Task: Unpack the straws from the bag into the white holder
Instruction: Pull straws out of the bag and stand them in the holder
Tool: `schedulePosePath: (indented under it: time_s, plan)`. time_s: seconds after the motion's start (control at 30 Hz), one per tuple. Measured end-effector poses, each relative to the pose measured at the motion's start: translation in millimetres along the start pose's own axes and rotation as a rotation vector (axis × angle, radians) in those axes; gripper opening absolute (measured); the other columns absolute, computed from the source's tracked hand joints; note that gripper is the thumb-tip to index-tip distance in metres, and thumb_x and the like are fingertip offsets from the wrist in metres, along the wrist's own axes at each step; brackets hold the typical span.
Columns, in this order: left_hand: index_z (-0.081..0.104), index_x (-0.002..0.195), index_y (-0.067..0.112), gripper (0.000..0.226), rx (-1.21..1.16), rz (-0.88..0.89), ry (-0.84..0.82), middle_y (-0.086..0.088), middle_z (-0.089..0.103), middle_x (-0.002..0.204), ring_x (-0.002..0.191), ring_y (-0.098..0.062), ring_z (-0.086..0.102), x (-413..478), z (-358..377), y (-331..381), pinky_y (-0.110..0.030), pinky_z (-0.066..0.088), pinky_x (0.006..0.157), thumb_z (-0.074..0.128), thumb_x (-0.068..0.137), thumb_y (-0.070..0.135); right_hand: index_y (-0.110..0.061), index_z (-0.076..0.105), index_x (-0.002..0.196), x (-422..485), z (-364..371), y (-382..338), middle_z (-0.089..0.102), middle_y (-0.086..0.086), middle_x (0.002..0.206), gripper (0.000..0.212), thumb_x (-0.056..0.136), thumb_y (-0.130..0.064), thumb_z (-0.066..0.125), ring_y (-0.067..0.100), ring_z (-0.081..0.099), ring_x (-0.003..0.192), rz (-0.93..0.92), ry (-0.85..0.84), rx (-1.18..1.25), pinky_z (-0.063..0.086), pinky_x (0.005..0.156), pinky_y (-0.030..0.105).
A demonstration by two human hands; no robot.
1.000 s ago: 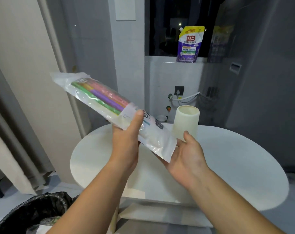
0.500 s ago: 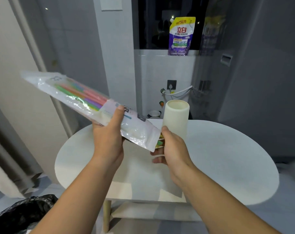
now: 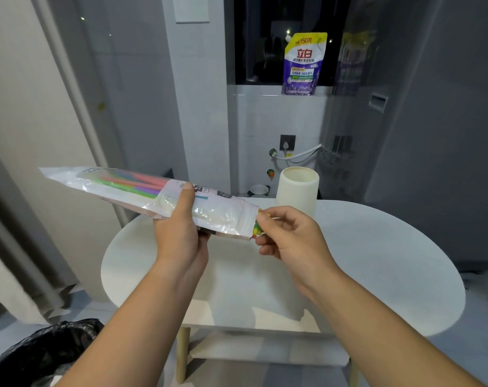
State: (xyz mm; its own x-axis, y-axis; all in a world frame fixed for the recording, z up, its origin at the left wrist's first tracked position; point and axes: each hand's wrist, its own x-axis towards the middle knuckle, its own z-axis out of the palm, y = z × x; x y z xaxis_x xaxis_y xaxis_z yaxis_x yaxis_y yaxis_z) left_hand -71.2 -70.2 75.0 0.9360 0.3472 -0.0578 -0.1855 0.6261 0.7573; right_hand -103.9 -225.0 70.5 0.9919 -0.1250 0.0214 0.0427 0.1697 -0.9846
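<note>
The straws (image 3: 131,183) lie inside the clear bag (image 3: 209,212), which I hold in the air above the near-left part of the tabletop (image 3: 376,261), sloping down from upper left to lower right. Their coloured tips (image 3: 256,229) now poke out of the bag's open lower end. Half a second ago my right hand (image 3: 290,238) was only reaching that opening; a second ago it lay open-palmed beneath the bag. Now its grip is pinched together on those tips, thumb on top and fingers under. My left hand (image 3: 181,233) has its grip clamped around the bag's middle, thumb pressed on the printed label. The bag has also dropped to a flatter angle than before.

I judge that extraction is just starting: no straw has left the bag, and the white holder (image 3: 297,191) stands upright and empty-looking just beyond my right hand, on the far side of the tabletop. A black bin bag (image 3: 41,350) sits at the lower left.
</note>
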Motion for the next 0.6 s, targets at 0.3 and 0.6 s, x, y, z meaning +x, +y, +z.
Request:
schedulePosePath:
  time_s: [0.3, 0.6]
  plan:
    - [0.060, 0.130, 0.018, 0.037, -0.043, -0.025, 0.040, -0.003, 0.077, 0.110, 0.083, -0.014, 0.077, 2.4, -4.3, 6.0, -0.033, 0.063, 0.073, 0.071, 0.095, 0.021, -0.002, 0.071, 0.100, 2.4, -9.4, -4.8, 0.072, 0.011, 0.075, 0.010, 0.090, -0.007, 0.072, 0.015, 0.070, 0.062, -0.014, 0.030, -0.058, 0.059, 0.060, 0.027]
    - [0.063, 0.122, 0.018, 0.026, -0.052, -0.036, 0.036, -0.001, 0.074, 0.099, 0.074, -0.012, 0.075, -0.9, -3.5, 2.9, -0.029, 0.060, 0.065, 0.069, 0.097, 0.020, -0.009, 0.074, 0.095, -2.1, -1.1, -4.9, 0.073, 0.014, 0.085, 0.013, 0.087, 0.000, 0.072, 0.018, 0.070, 0.067, -0.101, -0.076, -0.132, 0.061, 0.064, 0.027]
